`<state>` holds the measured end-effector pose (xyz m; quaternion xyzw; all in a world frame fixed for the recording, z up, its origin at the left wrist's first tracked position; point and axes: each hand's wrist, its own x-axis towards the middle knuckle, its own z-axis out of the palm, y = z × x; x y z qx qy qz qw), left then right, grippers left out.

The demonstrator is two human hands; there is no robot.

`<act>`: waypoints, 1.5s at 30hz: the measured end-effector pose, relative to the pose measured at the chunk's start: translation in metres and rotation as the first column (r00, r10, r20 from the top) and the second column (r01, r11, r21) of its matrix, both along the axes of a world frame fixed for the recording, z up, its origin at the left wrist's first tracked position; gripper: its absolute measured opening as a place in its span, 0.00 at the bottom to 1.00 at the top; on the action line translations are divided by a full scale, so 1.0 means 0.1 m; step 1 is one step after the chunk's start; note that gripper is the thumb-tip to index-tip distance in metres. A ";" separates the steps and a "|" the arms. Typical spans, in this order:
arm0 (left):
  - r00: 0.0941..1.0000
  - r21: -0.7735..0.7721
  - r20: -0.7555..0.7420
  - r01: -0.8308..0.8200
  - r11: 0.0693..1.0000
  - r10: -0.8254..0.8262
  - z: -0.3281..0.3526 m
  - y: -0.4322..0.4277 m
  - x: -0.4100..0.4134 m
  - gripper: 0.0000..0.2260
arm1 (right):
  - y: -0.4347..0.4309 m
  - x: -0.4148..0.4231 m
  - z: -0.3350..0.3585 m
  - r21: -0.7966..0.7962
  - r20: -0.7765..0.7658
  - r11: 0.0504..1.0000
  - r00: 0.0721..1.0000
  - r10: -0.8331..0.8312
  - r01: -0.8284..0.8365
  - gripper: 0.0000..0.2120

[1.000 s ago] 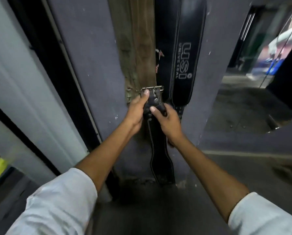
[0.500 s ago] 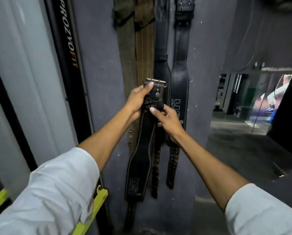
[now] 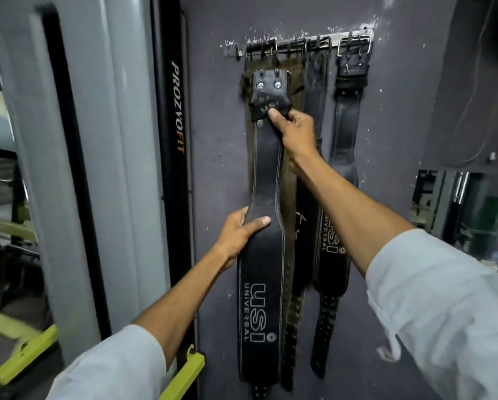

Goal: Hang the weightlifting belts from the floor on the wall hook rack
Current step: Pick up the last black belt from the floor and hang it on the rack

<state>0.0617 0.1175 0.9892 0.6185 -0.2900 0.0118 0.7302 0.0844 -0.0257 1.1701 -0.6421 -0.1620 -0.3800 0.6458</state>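
Likely hooking step: right hand (image 3: 295, 131) pinches USI belt (image 3: 266, 174) under buckle (image 3: 269, 82), left hand (image 3: 239, 235) grips its edge. Next: seat buckle on hook rack (image 3: 333, 43), release.

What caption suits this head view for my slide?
The right hand and left hand hold a black USI belt at the wall hook rack, over other hanging belts.

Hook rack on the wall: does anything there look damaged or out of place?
Yes. The grey wall has paint chipped white along the hook rack. The black USI belt, held by the left hand and right hand, lies over a brown belt rather than in its own space.
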 end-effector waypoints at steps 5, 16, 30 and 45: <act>0.998 0.022 -0.060 0.004 1.000 -0.003 -0.26 0.06 0.00 0.20 | 0.10 0.19 0.13 -0.014 -0.022 1.000 1.000 0.001 -0.001 0.09; 0.995 0.178 -0.100 0.015 0.984 0.003 -0.23 0.23 0.25 0.20 | 0.06 0.25 0.26 0.031 -0.017 0.997 0.997 0.073 -0.072 0.05; 0.987 -0.213 0.049 -0.140 0.967 0.154 2.43 0.07 0.50 0.02 | 0.30 0.11 -0.53 -0.091 -0.210 0.981 0.966 0.148 -0.171 0.24; 0.996 -0.315 0.012 -0.079 0.946 0.087 2.58 -0.06 0.68 0.13 | -0.08 -0.03 -2.72 -0.040 -0.573 0.952 0.788 0.226 -0.303 0.24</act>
